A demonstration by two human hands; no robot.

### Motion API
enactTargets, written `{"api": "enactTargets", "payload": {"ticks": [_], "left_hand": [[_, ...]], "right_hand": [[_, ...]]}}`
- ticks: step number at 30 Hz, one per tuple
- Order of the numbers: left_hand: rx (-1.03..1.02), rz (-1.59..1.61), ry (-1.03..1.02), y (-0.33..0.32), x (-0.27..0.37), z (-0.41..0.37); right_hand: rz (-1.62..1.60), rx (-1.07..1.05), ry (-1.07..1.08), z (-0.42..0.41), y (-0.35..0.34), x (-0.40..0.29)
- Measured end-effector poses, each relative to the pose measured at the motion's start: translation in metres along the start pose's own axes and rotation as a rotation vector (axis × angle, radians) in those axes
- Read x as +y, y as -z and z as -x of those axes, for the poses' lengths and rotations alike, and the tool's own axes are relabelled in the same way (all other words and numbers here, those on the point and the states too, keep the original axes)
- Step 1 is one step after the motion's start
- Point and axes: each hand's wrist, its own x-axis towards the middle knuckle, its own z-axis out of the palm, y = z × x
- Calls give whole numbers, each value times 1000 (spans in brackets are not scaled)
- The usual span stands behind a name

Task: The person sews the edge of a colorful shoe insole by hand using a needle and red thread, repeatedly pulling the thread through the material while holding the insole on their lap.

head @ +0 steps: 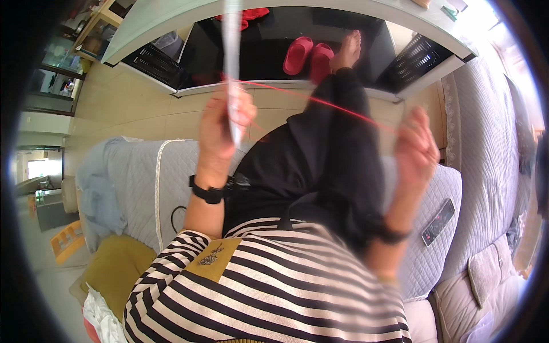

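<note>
My left hand (223,120) grips a long, narrow white strip (232,47) that stands upright in front of me, its upper end cut off by the top of the view. The strip is blurred, so its material is unclear. A red thread (319,100) runs taut, slanting down from the strip near my left fingers to my right hand (415,143). My right fingers are drawn together at the thread's end, blurred by motion. A fainter red line shows just below my left fingers. Both hands are above my lap, clad in black trousers (309,154).
I sit on a sofa with a grey quilted cover (133,184); a phone (438,222) lies on it at right. Ahead stands a white-edged table (146,32) with a black lower shelf, bearing pink slippers (298,55) and my bare foot. An olive cushion (116,270) is at left.
</note>
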Motion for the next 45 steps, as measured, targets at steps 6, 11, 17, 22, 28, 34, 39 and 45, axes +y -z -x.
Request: {"api": "enactTargets", "payload": {"ticks": [6,11,17,22,28,34,39,45], "left_hand": [[310,312,-215,103,76,17],[248,631,200,27,16,1],[12,697,505,-42,-29,6],[-28,708,559,-64,-35,10],[-33,686,573,-68,-37,12],[-34,687,579,-68,-39,13],[-30,636,567,-66,-40,12],[55,95,487,-77,-33,12]], "right_hand": [[849,407,453,54,13,-93],[1482,601,692,13,3,-1],[1965,83,471,-14,-27,104],[1979,-114,585,-21,-28,118],[2003,-106,556,-19,-29,116],[2000,-112,583,-18,-28,115],[1971,-95,544,-19,-30,114],[1689,-64,205,-15,-16,92]]}}
